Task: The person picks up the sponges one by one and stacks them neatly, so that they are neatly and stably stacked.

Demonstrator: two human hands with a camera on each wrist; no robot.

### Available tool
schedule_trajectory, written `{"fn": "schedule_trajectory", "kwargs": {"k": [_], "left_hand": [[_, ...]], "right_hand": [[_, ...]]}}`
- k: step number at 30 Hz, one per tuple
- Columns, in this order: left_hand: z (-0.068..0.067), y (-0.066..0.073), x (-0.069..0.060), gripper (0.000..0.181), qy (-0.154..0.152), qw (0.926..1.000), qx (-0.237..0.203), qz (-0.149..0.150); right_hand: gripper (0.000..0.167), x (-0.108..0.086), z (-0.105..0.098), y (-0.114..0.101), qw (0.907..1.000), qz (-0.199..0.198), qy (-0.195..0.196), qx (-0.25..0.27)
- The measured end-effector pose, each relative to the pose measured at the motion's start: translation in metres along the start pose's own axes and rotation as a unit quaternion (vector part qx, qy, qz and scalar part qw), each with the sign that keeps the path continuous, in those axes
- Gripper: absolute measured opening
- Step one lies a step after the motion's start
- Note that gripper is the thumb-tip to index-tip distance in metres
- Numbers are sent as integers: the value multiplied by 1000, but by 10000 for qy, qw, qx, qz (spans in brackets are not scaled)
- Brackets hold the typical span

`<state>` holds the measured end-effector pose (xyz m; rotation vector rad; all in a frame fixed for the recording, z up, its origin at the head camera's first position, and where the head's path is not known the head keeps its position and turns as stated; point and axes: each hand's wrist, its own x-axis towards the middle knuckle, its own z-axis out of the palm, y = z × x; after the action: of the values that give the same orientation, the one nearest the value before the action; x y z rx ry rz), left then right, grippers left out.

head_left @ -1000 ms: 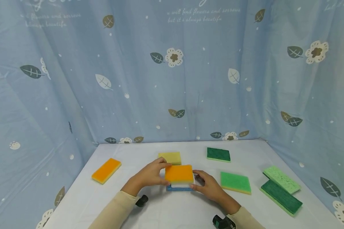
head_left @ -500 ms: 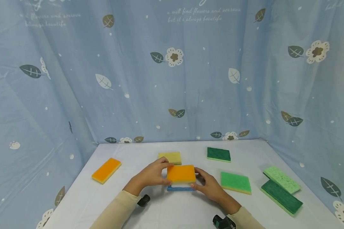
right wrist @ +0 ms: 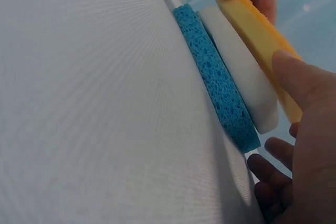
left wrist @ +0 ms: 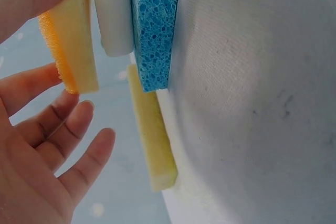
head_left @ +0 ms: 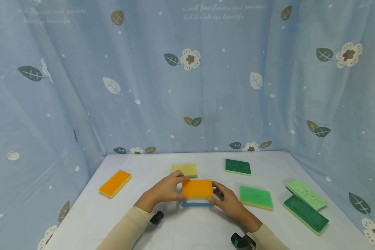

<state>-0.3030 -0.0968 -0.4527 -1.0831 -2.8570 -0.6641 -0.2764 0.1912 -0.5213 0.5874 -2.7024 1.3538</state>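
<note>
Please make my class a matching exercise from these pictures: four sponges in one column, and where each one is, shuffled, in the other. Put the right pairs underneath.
Column 1
1. Central orange sponge
2. White sponge
3. Blue sponge
4. Speckled light green sponge

Column 2
A. On the table, lowest of three layers
B. Overlapping a dark green sponge
C. Held between the left hand and the right hand
D. Middle layer, above one sponge and below another

Right pairs: 1-C, 2-D, 3-A, 4-B
</note>
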Motion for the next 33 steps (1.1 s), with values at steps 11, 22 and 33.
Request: {"fn": "schedule_trajectory", "kwargs": {"k": [11,22,33], "left_hand": [[3,-4,1,69,-35,9999,-115,93],[6,-5,2,69,-65,9997,-184,157],[6,-4,1,71,-99,9997,-201,57]], "right_hand": [[68,-1,-2,-4,10000,5,-10,30],[67,-2,-2,-2,10000,66,-17,-25],[79,0,-3,-1,9998,120,-155,43]]}}
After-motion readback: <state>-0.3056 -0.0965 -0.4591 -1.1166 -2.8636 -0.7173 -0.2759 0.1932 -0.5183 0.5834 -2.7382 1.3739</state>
